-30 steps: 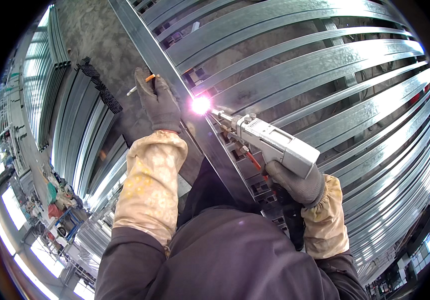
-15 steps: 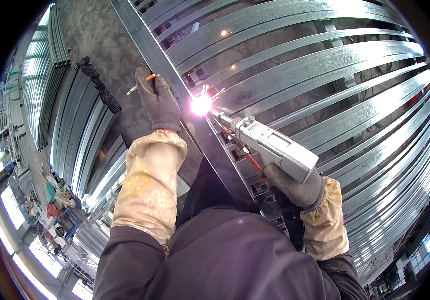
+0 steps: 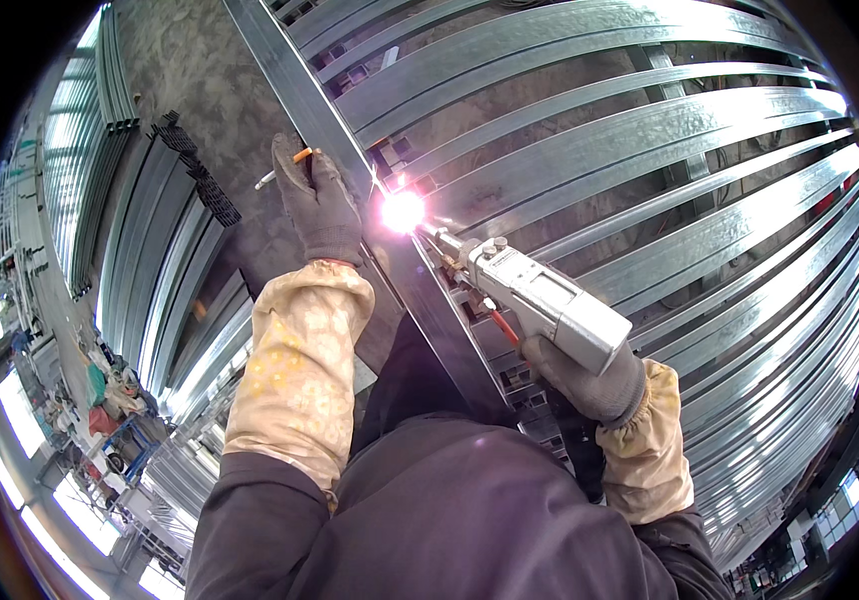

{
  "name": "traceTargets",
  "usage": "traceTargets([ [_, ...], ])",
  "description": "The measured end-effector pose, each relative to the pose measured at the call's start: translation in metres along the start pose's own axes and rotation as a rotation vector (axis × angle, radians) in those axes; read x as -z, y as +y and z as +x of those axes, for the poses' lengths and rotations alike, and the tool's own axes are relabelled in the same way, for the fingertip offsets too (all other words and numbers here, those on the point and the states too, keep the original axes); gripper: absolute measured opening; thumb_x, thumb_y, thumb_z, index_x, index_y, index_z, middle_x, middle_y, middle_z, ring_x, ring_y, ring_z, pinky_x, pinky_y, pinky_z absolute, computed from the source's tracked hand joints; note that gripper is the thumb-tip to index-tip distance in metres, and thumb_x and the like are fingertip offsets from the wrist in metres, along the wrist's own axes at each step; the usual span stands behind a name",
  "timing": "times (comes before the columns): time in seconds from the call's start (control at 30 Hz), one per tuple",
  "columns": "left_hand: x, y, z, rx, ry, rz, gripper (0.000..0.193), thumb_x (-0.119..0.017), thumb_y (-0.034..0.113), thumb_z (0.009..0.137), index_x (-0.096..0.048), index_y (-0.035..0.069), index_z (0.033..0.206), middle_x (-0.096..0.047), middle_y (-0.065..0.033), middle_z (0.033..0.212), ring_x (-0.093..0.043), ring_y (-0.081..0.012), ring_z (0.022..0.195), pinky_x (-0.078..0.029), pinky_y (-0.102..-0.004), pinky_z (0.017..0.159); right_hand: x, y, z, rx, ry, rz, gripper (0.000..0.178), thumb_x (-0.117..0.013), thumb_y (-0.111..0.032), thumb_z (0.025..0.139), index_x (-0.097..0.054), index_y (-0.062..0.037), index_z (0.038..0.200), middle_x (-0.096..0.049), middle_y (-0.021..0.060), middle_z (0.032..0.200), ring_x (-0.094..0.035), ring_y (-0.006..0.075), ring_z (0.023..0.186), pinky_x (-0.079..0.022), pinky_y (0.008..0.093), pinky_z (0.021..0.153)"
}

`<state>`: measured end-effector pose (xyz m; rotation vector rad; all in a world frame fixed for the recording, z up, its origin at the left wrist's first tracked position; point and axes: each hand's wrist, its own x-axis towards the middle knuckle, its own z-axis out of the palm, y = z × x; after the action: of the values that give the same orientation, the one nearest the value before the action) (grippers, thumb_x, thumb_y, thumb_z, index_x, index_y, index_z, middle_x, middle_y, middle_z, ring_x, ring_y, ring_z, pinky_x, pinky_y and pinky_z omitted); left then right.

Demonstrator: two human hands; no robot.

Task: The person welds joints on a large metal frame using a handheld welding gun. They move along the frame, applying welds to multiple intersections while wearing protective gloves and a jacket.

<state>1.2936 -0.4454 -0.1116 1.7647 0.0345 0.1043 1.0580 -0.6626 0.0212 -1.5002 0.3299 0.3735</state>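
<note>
My gloved right hand [image 3: 595, 385] is wrapped round the grip of a silver handheld welding gun [image 3: 550, 305]. The gun's nozzle points up and left at a bright pinkish-white weld spot [image 3: 403, 212] on the edge of a long metal tube [image 3: 325, 125]. Glare hides the nozzle tip and the joint. Just left of that tube is my gloved left hand [image 3: 320, 205], with a cigarette [image 3: 269, 179] held between its fingers. The cigarette's orange end sticks out towards the tube. Pale sleeve guards cover both forearms.
Rows of galvanized metal tubes [image 3: 590, 120] run off to the right, with gaps between them. Stacked profiles [image 3: 155, 250] lie at the left. A red-sheathed cable [image 3: 506, 326] hangs under the gun. Cluttered shop goods [image 3: 115, 390] stand at the lower left.
The gun and my right hand have shifted very slightly to the left. The sparks round the weld spot have changed shape. My left hand stays almost where it was, still with the cigarette.
</note>
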Motion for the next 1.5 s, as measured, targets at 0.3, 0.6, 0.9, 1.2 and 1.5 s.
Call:
traceTargets([
  [0.3,0.005,-0.012,0.005,0.001,-0.014,0.060,0.059,-0.054,0.005,0.101,-0.029,-0.006,0.154,-0.047,-0.0170,0.146,-0.053,-0.0188,0.124,-0.044,-0.0293,0.106,-0.002,0.001,0.000,0.219,0.050,-0.131,0.046,-0.068,-0.010,0.095,-0.055,0.0019,0.137,-0.063,0.0161,0.131,-0.064,0.0262,0.118,-0.051,0.0335,0.098],
  [0.6,0.007,-0.016,0.006,-0.082,0.006,0.185,0.059,-0.056,0.007,0.100,-0.032,-0.006,0.152,-0.044,-0.0195,0.151,-0.048,-0.0245,0.134,-0.039,-0.0333,0.112,-0.004,0.004,0.000,0.214,0.029,-0.123,0.056,-0.065,-0.003,0.093,-0.046,0.0025,0.145,-0.067,0.0087,0.104,-0.064,0.0111,0.074,-0.053,0.0265,0.065],
  [0.9,0.006,-0.017,0.006,-0.036,0.010,0.116,0.058,-0.056,0.009,0.101,-0.033,-0.006,0.152,-0.044,-0.0203,0.151,-0.046,-0.0259,0.138,-0.038,-0.0344,0.115,-0.003,0.004,0.000,0.229,0.033,-0.115,0.056,-0.064,-0.006,0.095,-0.044,0.0024,0.146,-0.067,0.0079,0.102,-0.063,0.0105,0.074,-0.053,0.0263,0.064],
  [1.2,0.004,-0.008,0.003,-0.028,-0.012,0.108,0.059,-0.054,0.004,0.101,-0.030,-0.004,0.154,-0.050,-0.0152,0.140,-0.055,-0.0181,0.119,-0.048,-0.0280,0.099,-0.004,0.006,0.000,0.279,0.045,-0.156,0.056,-0.063,-0.005,0.095,-0.044,0.0032,0.146,-0.067,0.0075,0.101,-0.063,0.0096,0.073,-0.052,0.0259,0.063],
  [1.5,0.007,-0.017,0.007,-0.028,-0.019,0.083,0.058,-0.053,0.002,0.101,-0.031,0.000,0.154,-0.055,-0.0085,0.120,-0.055,-0.0087,0.089,-0.051,-0.0233,0.076,-0.005,-0.002,-0.004,0.142,0.039,-0.030,0.052,-0.064,-0.006,0.094,-0.048,0.0027,0.142,-0.065,0.0055,0.098,-0.060,0.0086,0.071,-0.050,0.0246,0.062],
])
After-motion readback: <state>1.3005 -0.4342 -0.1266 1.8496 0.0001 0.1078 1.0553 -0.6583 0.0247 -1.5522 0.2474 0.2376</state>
